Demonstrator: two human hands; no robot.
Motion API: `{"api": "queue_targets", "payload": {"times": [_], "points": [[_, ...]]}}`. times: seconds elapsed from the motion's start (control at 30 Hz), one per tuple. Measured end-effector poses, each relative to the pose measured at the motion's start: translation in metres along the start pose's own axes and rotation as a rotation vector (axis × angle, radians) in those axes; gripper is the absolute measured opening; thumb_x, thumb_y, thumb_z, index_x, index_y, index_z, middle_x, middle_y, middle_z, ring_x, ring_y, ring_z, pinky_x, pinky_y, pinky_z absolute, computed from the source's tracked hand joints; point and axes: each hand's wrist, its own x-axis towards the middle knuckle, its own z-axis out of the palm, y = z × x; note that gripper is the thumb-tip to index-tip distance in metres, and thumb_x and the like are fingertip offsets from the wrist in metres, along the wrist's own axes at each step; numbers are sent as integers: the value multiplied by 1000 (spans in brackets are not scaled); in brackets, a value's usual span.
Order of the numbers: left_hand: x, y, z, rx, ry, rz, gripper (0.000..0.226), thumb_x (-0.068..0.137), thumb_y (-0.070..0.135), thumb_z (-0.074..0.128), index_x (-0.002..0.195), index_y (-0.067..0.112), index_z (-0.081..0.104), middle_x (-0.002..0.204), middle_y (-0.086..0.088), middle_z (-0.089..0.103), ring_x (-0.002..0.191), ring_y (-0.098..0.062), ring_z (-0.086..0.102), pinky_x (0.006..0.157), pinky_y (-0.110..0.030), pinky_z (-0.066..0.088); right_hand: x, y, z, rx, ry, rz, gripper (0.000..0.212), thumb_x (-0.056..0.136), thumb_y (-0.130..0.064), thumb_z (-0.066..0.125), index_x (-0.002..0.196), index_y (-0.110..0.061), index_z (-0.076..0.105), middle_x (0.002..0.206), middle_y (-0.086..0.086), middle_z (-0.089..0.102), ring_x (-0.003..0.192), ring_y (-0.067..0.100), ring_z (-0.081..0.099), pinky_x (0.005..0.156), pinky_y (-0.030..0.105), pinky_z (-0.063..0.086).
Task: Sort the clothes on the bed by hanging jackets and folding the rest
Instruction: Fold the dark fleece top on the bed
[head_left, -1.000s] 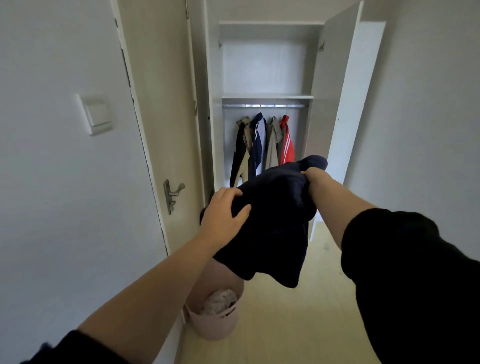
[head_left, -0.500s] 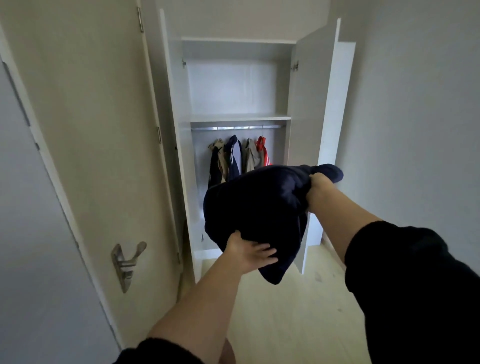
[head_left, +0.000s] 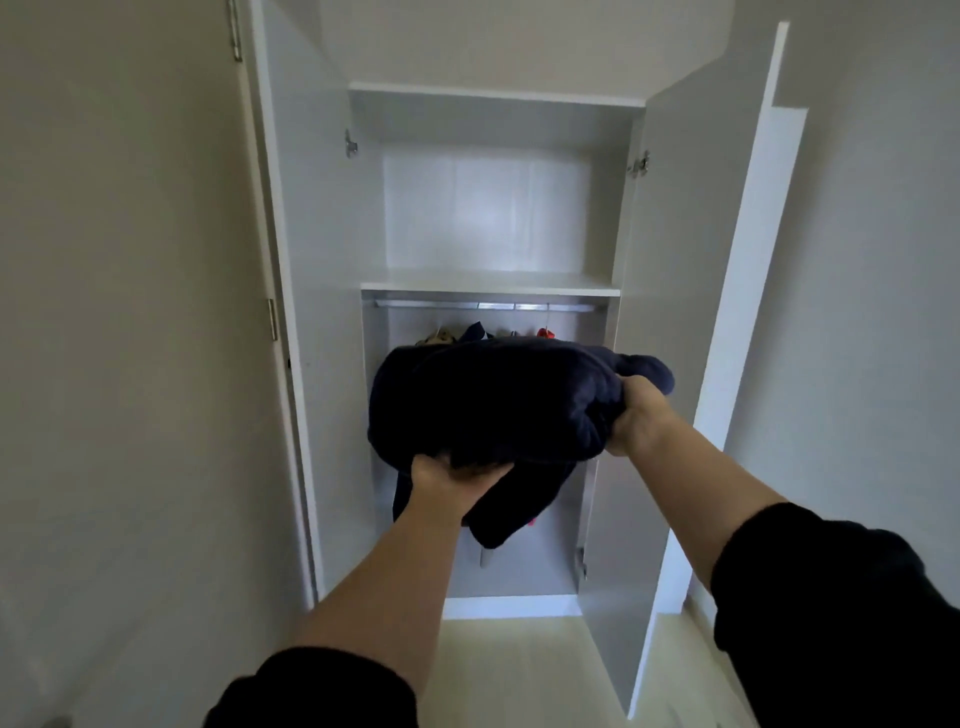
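Garment (head_left: 493, 405) gripped: left hand (head_left: 452, 480), right hand (head_left: 636, 421) (wardrobe (head_left: 488, 208) open).

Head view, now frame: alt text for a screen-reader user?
A person holds a bundled dark navy garment up before an open white wardrobe: the left hand grips it from below, the right hand grips its right end. Behind it, the tops of hung clothes show on the rail under a shelf.
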Motion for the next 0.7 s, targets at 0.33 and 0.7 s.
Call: {"api": "queue_targets", "payload": {"times": [0.33, 0.7], "points": [[211, 55, 27, 237, -26, -160, 74, 86, 63, 42, 141, 15, 39, 148, -25, 32, 134, -51, 28, 93, -73, 28, 213, -32, 74, 87, -110, 113, 28, 100, -14, 33, 91, -1, 56, 118, 20, 59, 123, 27, 49, 92, 35, 39], [425, 225, 183, 219, -382, 266, 71, 88, 67, 38, 146, 25, 31, 144, -17, 38, 127, -44, 38, 94, -62, 41, 416, -149, 210, 87, -193, -114, 33, 98, -23, 41, 72, -3, 50, 48, 8, 62, 49, 23, 60, 39, 21, 43]]}}
